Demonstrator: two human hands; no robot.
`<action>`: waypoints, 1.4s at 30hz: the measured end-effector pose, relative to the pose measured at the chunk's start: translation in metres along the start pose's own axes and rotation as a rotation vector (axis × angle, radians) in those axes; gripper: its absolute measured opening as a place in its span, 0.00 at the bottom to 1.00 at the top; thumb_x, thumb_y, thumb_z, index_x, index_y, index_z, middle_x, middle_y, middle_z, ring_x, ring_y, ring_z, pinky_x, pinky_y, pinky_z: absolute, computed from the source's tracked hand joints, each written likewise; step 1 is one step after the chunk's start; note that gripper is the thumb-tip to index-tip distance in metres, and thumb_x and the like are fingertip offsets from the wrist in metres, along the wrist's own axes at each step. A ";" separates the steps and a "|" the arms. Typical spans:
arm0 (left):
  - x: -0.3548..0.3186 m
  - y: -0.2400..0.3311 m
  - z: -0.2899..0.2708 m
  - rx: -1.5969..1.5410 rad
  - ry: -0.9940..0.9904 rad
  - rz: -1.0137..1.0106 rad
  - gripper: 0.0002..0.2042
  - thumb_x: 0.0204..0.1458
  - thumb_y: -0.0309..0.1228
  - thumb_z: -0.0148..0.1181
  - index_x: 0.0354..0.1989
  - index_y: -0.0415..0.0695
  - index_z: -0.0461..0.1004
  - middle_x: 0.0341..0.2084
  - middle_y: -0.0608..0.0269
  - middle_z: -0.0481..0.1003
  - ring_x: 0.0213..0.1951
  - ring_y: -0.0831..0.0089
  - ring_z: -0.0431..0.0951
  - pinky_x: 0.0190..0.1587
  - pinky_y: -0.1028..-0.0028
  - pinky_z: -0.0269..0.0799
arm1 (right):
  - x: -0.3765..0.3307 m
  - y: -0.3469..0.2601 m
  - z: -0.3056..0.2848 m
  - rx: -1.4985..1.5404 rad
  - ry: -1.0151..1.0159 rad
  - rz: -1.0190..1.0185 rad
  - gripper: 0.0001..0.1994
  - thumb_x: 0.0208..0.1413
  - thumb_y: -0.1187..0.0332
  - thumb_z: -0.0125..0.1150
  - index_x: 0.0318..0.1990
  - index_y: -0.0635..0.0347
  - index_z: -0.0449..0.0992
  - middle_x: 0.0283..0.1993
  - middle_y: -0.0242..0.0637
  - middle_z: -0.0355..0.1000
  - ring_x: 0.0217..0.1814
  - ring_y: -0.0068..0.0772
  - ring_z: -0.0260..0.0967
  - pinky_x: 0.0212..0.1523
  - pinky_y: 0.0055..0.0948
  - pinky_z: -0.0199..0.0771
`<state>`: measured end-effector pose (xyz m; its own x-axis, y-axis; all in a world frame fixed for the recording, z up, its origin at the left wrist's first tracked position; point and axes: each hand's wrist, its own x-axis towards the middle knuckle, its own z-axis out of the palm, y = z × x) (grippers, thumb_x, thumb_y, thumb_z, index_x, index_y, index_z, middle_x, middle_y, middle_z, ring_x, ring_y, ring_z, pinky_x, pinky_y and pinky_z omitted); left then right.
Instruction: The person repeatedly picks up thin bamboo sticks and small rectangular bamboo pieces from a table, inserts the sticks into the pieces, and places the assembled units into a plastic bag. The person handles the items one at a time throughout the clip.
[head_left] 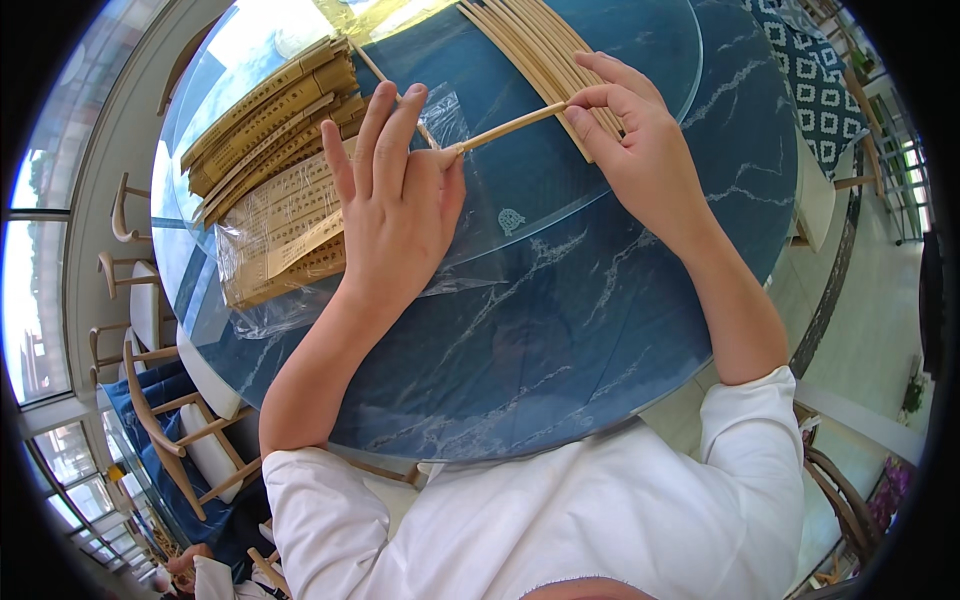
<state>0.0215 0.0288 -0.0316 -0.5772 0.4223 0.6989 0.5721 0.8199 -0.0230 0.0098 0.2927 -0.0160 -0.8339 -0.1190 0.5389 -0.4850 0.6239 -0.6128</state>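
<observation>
Two bare hands hold one thin wooden stick (510,127) up over the worktop (520,350), near twelve o'clock; the left hand (398,200), at eleven o'clock, is pinched on one end with its thumb and pointing finger, and its other fingers stick up, a bit apart; the right hand (640,130), between one and two o'clock, is pinched on the other end with its thumb and fingertips; the stick slants, with its left end toward eight o'clock and its right end toward two; one loose stick (369,62) shows just past the left hand, pointing to eleven o'clock, and its near end goes behind that hand, so I cannot tell if they touch; many light brown sticks (525,55) lie side by side in a row at twelve o'clock, and their near ends go behind the right hand; at ten o'clock is a heap of brown paper sleeves (270,130) with dark marks on them; just beside it, nearer the person, is a clear plastic bag (243,322) with more brown sleeves inside; all this is on the round, dark blue worktop, which has white wiggly lines and a round glass plate (560,200) on top; some wooden chairs (215,455) stand at eight o'clock.
</observation>
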 end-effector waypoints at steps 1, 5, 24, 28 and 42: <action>0.000 0.000 0.000 -0.001 0.006 0.004 0.08 0.61 0.29 0.70 0.36 0.46 0.74 0.71 0.59 0.67 0.78 0.56 0.62 0.80 0.35 0.42 | 0.000 -0.001 0.001 -0.006 0.002 -0.033 0.09 0.66 0.67 0.66 0.44 0.65 0.84 0.70 0.49 0.74 0.76 0.52 0.66 0.75 0.45 0.64; 0.002 0.003 -0.002 -0.006 0.029 0.019 0.09 0.61 0.30 0.71 0.35 0.47 0.74 0.70 0.60 0.68 0.77 0.56 0.64 0.80 0.35 0.42 | -0.005 -0.005 0.007 -0.088 0.000 -0.163 0.07 0.65 0.69 0.67 0.43 0.64 0.84 0.69 0.49 0.76 0.76 0.53 0.66 0.77 0.49 0.60; 0.001 0.006 -0.004 -0.046 0.024 0.098 0.07 0.61 0.28 0.71 0.43 0.49 0.78 0.72 0.58 0.68 0.77 0.56 0.65 0.81 0.41 0.43 | -0.023 -0.026 0.023 -0.005 -0.172 -0.320 0.13 0.64 0.71 0.68 0.54 0.62 0.82 0.75 0.45 0.69 0.82 0.53 0.58 0.81 0.56 0.54; 0.001 0.007 -0.004 -0.063 0.031 0.098 0.07 0.61 0.28 0.71 0.43 0.49 0.79 0.72 0.58 0.68 0.76 0.56 0.65 0.81 0.41 0.43 | -0.023 -0.028 0.023 0.027 -0.205 -0.343 0.15 0.63 0.72 0.69 0.55 0.62 0.82 0.76 0.45 0.68 0.83 0.53 0.57 0.81 0.55 0.56; 0.000 0.007 -0.004 -0.095 0.031 0.107 0.07 0.60 0.27 0.71 0.41 0.49 0.78 0.70 0.59 0.69 0.76 0.58 0.66 0.81 0.41 0.44 | -0.022 -0.026 0.024 0.126 -0.234 -0.339 0.15 0.62 0.72 0.70 0.55 0.64 0.84 0.78 0.47 0.67 0.84 0.54 0.56 0.78 0.48 0.62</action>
<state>0.0284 0.0329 -0.0287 -0.4930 0.4921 0.7175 0.6828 0.7299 -0.0315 0.0350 0.2605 -0.0256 -0.6523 -0.4821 0.5849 -0.7580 0.4217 -0.4977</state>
